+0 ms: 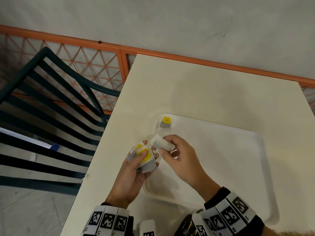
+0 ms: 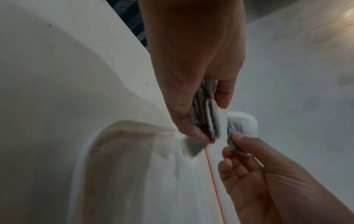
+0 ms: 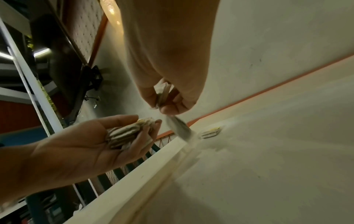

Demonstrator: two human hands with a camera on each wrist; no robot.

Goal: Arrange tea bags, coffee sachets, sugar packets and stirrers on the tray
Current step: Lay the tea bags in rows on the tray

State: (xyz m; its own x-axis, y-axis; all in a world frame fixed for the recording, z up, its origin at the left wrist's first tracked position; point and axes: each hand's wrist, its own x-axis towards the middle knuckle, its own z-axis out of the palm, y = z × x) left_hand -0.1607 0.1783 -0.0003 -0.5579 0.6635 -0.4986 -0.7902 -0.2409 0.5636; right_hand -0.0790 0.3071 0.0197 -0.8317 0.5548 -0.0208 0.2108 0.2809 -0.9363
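My left hand (image 1: 146, 155) grips a small stack of tea bags (image 1: 144, 159) with yellow tags, just over the left rim of the white tray (image 1: 265, 167). The stack (image 2: 208, 115) also shows edge-on in the left wrist view, and the same stack (image 3: 130, 133) lies in my left palm (image 3: 145, 121) in the right wrist view. My right hand (image 1: 166, 145) pinches a single tea bag (image 1: 161, 143) close beside the stack; this bag (image 3: 180, 128) hangs blurred below my right hand (image 3: 164, 106). One more yellow-tagged tea bag (image 1: 166, 122) lies in the tray's far left corner.
The cream table (image 1: 213, 86) ends at its left edge near my left hand. A dark slatted chair (image 1: 51, 108) and an orange lattice fence (image 1: 95, 65) stand beyond it. A white packet (image 1: 146, 225) and a dark sachet (image 1: 187, 225) sit at the near edge.
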